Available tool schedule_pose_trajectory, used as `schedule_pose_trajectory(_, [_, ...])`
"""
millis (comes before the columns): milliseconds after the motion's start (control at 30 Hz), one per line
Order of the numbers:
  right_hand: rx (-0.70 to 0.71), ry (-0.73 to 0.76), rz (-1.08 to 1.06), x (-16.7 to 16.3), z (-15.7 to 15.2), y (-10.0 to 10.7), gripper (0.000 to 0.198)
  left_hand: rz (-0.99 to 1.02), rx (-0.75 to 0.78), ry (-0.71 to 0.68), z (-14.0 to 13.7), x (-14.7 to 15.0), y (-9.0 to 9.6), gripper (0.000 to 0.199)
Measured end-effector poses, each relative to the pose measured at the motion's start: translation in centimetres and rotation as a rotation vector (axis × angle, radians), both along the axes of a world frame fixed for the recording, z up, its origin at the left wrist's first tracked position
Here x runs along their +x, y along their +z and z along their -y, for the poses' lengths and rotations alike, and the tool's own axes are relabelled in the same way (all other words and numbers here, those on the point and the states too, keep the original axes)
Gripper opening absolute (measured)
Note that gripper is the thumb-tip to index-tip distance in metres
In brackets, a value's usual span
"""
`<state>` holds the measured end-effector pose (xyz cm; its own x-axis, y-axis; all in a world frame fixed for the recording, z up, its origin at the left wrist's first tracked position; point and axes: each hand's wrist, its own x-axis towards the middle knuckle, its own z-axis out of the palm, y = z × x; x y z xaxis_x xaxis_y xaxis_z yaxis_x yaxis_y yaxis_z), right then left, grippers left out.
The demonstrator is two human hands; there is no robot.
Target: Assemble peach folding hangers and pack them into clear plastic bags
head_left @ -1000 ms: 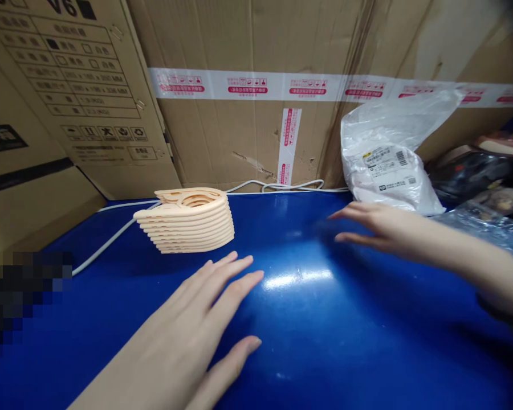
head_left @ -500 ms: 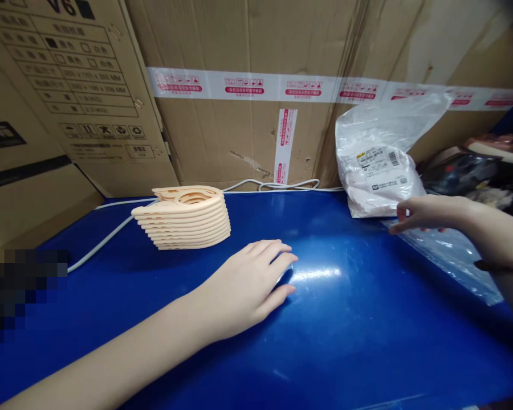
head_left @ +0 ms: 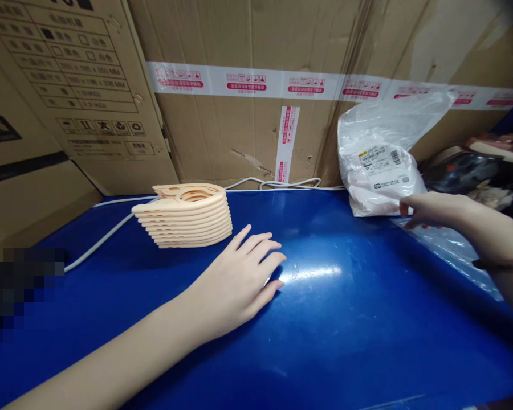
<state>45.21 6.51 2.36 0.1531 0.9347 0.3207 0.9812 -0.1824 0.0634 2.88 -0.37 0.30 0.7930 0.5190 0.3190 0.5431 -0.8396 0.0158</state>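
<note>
My left hand (head_left: 243,279) is spread over the blue tabletop (head_left: 346,341), fingers apart and holding nothing. Just beyond its fingertips, to the left, sits a neat stack of identical beige plastic pieces (head_left: 188,222), which look like clothes hangers nested flat on each other. On the right, my right hand (head_left: 436,210) hangs at the lower edge of a white plastic bag (head_left: 380,165) with a printed label. Its fingers are bent downward and apart, with nothing visible in them. Whether they touch the bag is unclear. A clear plastic sheet or bag (head_left: 457,256) lies under this hand.
Large cardboard boxes (head_left: 222,136) with white and red tape stand along the back. Another printed box (head_left: 85,102) stands at the left. A white cable (head_left: 106,236) runs along the table's back edge. Dark mixed items (head_left: 465,171) lie at the far right.
My left hand has drawn slightly left and its fingers have spread wider. My right hand has shifted a little, staying by the bag. The stack stands as before.
</note>
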Motion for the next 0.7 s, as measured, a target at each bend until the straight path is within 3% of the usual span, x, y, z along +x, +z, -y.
schedule_pose_trajectory(100, [-0.239, -0.092, 0.039, -0.9, -0.3, 1.6, 0.016, 0.000, 0.046, 0.006, 0.1, -0.1, 0.2, 0.028])
schedule_pose_trajectory(200, [-0.329, -0.163, 0.106, -2.1, -0.1, 3.0, 0.011, 0.004, 0.076, 0.010, 0.2, -0.1, 0.4, 0.028])
schedule_pose_trajectory(267, [-0.324, -0.188, 0.164, -3.2, 0.5, 3.6, 0.005, 0.004, 0.084, 0.009, 0.3, -0.1, 0.5, 0.027])
schedule_pose_trajectory(400, [-0.186, -0.151, 0.300, -7.5, 3.3, 4.6, 0.020, 0.013, 0.101, 0.030, 0.2, -0.1, 0.6, 0.027])
schedule_pose_trajectory(433, [-0.124, -0.085, 0.348, -9.1, 4.4, 4.7, 0.021, 0.022, 0.113, 0.043, 0.2, -0.1, 0.7, 0.028])
schedule_pose_trajectory(533, [0.319, 0.469, 0.521, -14.4, 7.9, 3.8, 0.023, 0.051, 0.152, 0.087, 0.0, -0.1, 0.9, 0.038])
schedule_pose_trajectory(600, [0.436, 0.887, 0.518, -17.5, 10.1, 2.3, 0.029, 0.060, 0.158, 0.098, 0.0, -0.1, 1.0, 0.046])
schedule_pose_trajectory(633, [0.477, 1.036, 0.472, -18.7, 10.9, 1.4, 0.029, 0.060, 0.150, 0.095, 0.0, 0.0, 0.9, 0.049])
schedule_pose_trajectory(700, [0.416, 1.246, 0.438, -20.3, 11.9, -0.3, 0.027, 0.047, 0.124, 0.078, 0.0, 0.0, 0.7, 0.049])
